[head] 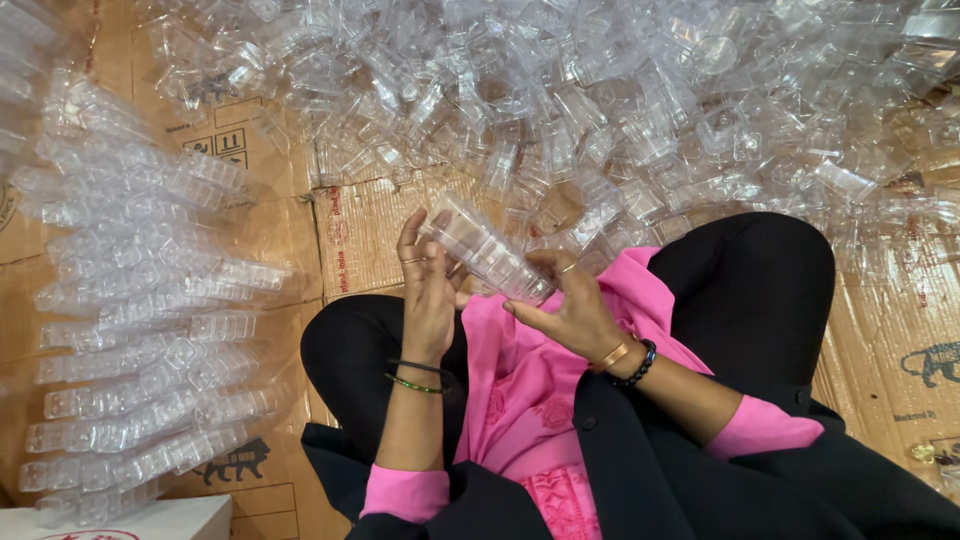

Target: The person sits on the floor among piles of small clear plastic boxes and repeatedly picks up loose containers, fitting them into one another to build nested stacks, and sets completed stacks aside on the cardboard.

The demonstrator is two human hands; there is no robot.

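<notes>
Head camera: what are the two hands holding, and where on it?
A short stack of clear plastic cups: the left hand grips its upper end, the right hand its lower end.

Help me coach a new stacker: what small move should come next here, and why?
Probably lay the short stack of clear cups, held between the left hand and right hand, onto the finished stacks lying alongside, since loose cups remain heaped ahead.

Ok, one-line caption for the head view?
Both hands, left and right, hold a stack of clear cups above flattened cardboard.
</notes>
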